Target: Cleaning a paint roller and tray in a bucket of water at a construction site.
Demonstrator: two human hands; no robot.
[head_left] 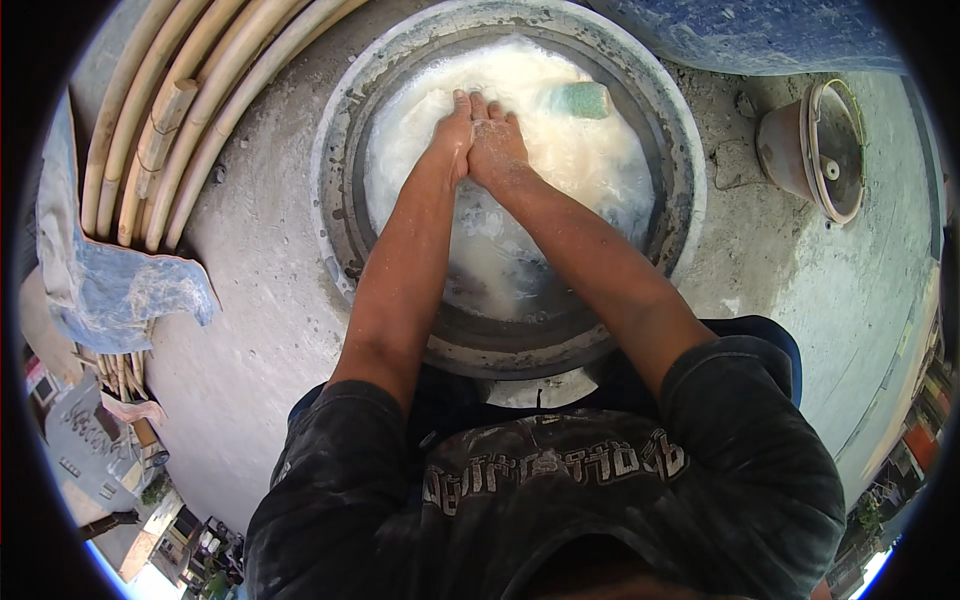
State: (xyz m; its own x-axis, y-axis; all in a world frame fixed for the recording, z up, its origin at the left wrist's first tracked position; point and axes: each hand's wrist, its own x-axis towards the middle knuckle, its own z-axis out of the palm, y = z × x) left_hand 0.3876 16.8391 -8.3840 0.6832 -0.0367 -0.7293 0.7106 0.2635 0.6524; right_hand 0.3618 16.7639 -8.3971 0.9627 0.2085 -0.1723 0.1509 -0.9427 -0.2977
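A wide round grey basin (340,130) stands in front of me, holding cloudy whitish liquid (560,180) with pale foam on it. Both my arms reach over its near rim. My left hand (455,137) and my right hand (497,150) meet left of the basin's centre, side by side and touching, fingers stretched away from me. Wet specks cover the skin. No held object shows; whatever lies under the palms is hidden. To the right of my hands, a green rough-textured block, sponge-like in look (585,100), sits partly in the liquid.
On the right, a bucket (790,150) with a wire handle lies tilted on the concrete floor (250,250). Long bamboo poles (200,90) lean at the upper left, beside a blue sheet (130,285). Another blue sheet (760,35) spreads along the upper right.
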